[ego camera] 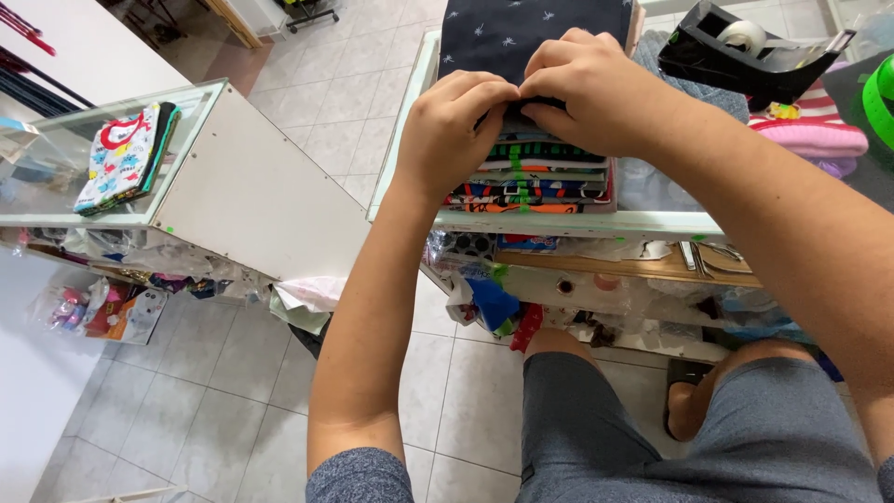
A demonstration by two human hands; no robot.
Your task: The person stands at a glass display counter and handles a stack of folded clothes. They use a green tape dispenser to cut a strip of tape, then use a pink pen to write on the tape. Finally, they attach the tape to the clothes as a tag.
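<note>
1. The left hand [461, 126] was curled with its fingertips pinched on the near edge of the dark patterned cloth [531, 33], which lay on top of the stack of folded clothes [535, 177].
2. The right hand [587, 88] sat just at 3 o'clock of the left, touching it, its fingers likewise clamped on the same dark edge.
3. The stack stood at the near rim of a glass-topped surface [577, 222], at about 12 o'clock in the view; its layers showed green, orange, blue and black bands.
4. A black tape dispenser [745, 51] with a white roll stood at 2 o'clock of the hands, well apart from them.
5. Striped pink and red folded cloth [810, 130] lay below the dispenser, at 3 o'clock of the stack.
6. A second glass case [196, 158] stood at 9 o'clock, carrying 1 small pile of printed white garments [121, 158].
7. Bagged goods filled the shelf [643, 270] under the surface, above the person's grey shorts [708, 438] and the tiled floor [233, 391].
</note>
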